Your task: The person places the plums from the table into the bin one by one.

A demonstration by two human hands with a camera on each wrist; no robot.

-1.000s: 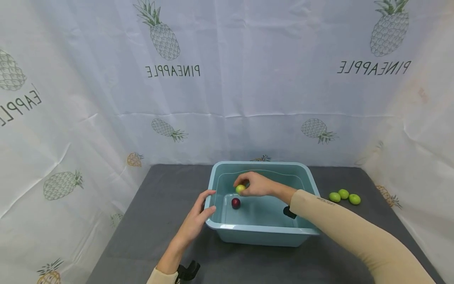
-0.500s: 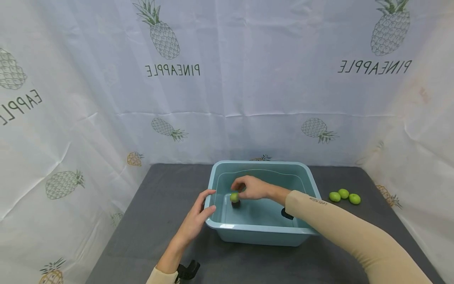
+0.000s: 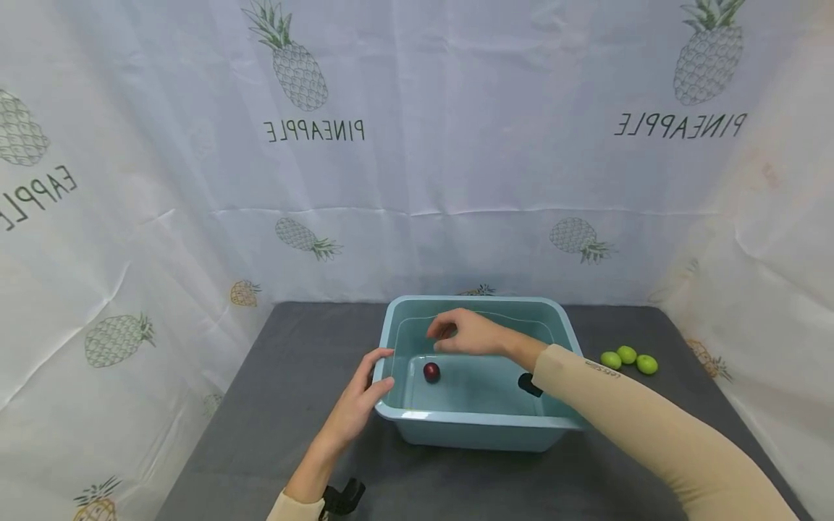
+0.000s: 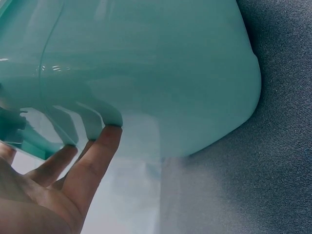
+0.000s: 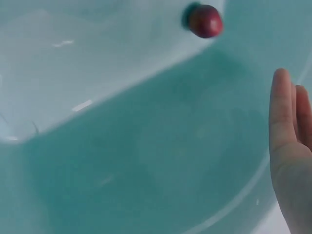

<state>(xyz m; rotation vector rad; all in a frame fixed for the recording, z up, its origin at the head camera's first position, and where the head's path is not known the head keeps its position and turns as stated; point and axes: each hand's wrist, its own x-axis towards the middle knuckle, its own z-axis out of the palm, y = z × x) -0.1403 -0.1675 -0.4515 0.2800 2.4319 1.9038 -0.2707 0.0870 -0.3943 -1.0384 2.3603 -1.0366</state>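
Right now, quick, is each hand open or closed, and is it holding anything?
Left hand: open, touching the blue tub.
Right hand: open, with nothing seen in it.

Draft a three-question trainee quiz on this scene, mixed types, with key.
1. Count: how many green fruits lie on the table to the right of the basin in the head view?
2. Pick one: what color is the fruit visible on the basin's floor? A) yellow B) dark red C) white
3. True or false: the left hand touches the basin.

Key:
1. Three.
2. B.
3. True; it is at the basin's left side.
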